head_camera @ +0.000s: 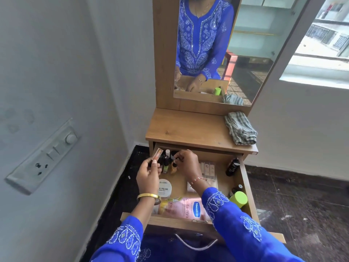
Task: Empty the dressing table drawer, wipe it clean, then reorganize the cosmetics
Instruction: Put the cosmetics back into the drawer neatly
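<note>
Both hands are in the back-left corner of the drawer (pixel 247 188), so my guess is this is the emptying step. Left hand (pixel 149 174) is clamped on a small lipstick-like tube (pixel 156 156); right hand (pixel 186 161) pinches a little bottle (pixel 174 164) among the cluster. Most cosmetics are inside; the cloth (pixel 240 128) waits on the table (pixel 188 129). Next move probably needs lifting these out without toppling neighbours. Readable: "Vaseline" pack (pixel 188 207), "Zudio" "polish" tub (pixel 164 188).
</note>
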Demonstrator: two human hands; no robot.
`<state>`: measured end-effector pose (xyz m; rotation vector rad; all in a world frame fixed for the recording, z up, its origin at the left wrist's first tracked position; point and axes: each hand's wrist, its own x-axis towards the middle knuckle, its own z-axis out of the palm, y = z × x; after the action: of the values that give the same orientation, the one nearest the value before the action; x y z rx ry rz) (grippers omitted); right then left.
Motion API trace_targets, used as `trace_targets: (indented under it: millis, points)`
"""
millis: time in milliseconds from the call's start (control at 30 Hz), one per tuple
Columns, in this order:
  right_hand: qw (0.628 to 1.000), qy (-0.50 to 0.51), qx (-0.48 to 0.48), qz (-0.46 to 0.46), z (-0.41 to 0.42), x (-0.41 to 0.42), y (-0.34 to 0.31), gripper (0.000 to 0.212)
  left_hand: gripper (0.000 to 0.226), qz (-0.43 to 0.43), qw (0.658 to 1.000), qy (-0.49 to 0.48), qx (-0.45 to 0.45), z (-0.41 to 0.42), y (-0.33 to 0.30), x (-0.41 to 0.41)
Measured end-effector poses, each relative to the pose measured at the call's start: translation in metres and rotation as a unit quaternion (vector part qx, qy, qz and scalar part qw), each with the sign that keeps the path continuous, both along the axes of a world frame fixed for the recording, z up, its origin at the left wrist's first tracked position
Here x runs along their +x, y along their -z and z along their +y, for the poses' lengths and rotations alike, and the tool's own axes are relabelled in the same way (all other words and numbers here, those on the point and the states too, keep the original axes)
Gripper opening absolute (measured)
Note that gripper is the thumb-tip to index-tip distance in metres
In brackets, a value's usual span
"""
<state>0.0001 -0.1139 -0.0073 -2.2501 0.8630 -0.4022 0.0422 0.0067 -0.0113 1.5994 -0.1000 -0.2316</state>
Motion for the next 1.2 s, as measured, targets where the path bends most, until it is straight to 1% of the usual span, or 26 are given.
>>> trace_targets:
  millis: [133, 367, 433, 533, 600, 667, 733, 867, 1000, 1100, 1200]
  points:
    - [1.000, 0.003, -0.004, 0.012, 0.002, 0.007, 0.000, 0.018, 0.022, -0.002, 1.000, 0.005, 0.013, 0.001, 0.001, -0.001]
    - [0.999, 0.003, 0.047, 0.027, 0.005, 0.009, -0.005, 0.028, 0.023, -0.017, 0.999, 0.023, 0.041, 0.001, 0.000, -0.001]
    - [0.998, 0.006, 0.052, 0.019, 0.007, 0.005, -0.006, 0.030, 0.023, -0.015, 0.998, 0.033, 0.046, 0.000, 0.000, -0.002]
    - [0.995, 0.044, 0.080, -0.042, 0.010, -0.002, -0.012, 0.024, 0.024, -0.026, 0.996, 0.061, 0.060, 0.001, 0.001, -0.003]
    - [0.985, 0.050, 0.134, -0.094, 0.016, -0.010, -0.019, 0.018, 0.024, -0.044, 0.992, 0.090, 0.082, 0.001, 0.002, -0.003]
    - [0.968, 0.037, 0.202, -0.146, 0.021, -0.018, -0.023, 0.015, 0.025, -0.057, 0.987, 0.126, 0.086, 0.000, 0.004, -0.003]
    - [0.950, 0.036, 0.252, -0.178, 0.023, -0.026, -0.024, 0.013, 0.028, -0.065, 0.980, 0.163, 0.092, 0.000, 0.004, -0.004]
    - [0.956, 0.049, 0.234, -0.169, 0.019, -0.038, -0.022, 0.010, 0.030, -0.080, 0.969, 0.205, 0.115, 0.001, 0.004, -0.006]
    - [0.954, 0.042, 0.240, -0.173, 0.018, -0.050, -0.028, 0.005, 0.028, -0.096, 0.960, 0.234, 0.117, -0.001, -0.001, -0.014]
    - [0.953, 0.022, 0.248, -0.171, 0.011, -0.064, -0.039, 0.006, 0.027, -0.110, 0.956, 0.256, 0.095, -0.006, -0.005, -0.021]
    - [0.960, 0.011, 0.234, -0.153, -0.003, -0.080, -0.050, 0.010, 0.027, -0.113, 0.950, 0.279, 0.080, -0.018, -0.006, -0.030]
